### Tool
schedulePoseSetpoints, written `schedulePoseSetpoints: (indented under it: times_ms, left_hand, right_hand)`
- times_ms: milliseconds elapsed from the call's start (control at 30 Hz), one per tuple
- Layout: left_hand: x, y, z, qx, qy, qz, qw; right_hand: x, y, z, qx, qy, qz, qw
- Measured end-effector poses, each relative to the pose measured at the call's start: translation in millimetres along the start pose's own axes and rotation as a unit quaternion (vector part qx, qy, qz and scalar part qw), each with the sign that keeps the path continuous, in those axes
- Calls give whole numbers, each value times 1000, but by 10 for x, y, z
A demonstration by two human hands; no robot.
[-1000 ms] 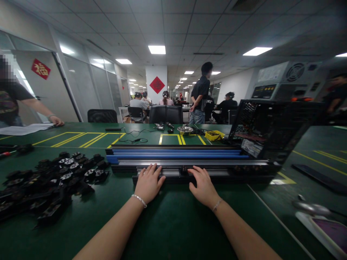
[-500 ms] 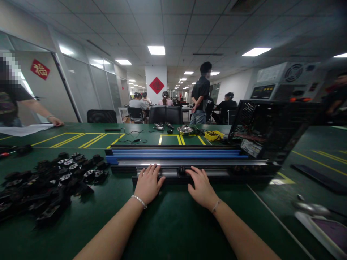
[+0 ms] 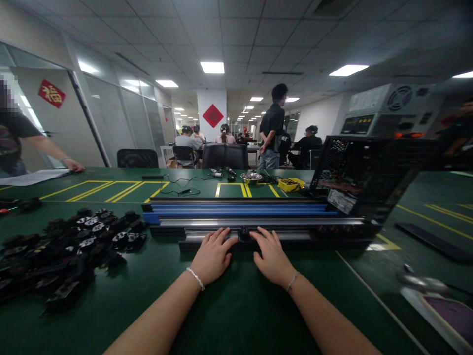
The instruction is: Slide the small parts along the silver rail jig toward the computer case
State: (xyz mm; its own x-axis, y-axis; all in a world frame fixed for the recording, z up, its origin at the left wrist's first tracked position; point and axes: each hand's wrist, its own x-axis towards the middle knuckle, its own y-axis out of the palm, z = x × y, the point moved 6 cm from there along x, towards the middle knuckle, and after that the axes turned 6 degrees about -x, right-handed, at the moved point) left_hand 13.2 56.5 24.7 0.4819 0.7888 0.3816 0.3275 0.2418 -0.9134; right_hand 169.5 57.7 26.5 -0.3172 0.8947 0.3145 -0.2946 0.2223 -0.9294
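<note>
A long black and silver rail lies across the table in front of me. On it, between my hands, is a small black part whose exact kind I cannot make out. The fingers of my left hand are spread over the rail, left of that part, with the index fingertip close to it. To its right, my right hand also rests with its fingers apart on the rail's near side, the index fingertip near the part. Neither hand grips anything. Right behind are more long rails, one of them blue.
Many small black parts lie heaped at left. An opened computer case stands at right, near a black bar. Farther back are a metal bowl and a yellow tray. Another person's hand touches a paper sheet at far left.
My left hand has slid right along the rail, closer to the small black part. My right hand has shifted only slightly left. The view has turned a little.
</note>
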Motion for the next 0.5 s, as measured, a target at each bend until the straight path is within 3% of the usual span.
schedulePoseSetpoints:
  times_ms: [500]
  left_hand:
    - [6,31,-15,20,-3,-1,1000]
  right_hand:
    - [-17,50,146,-2,-22,24,999]
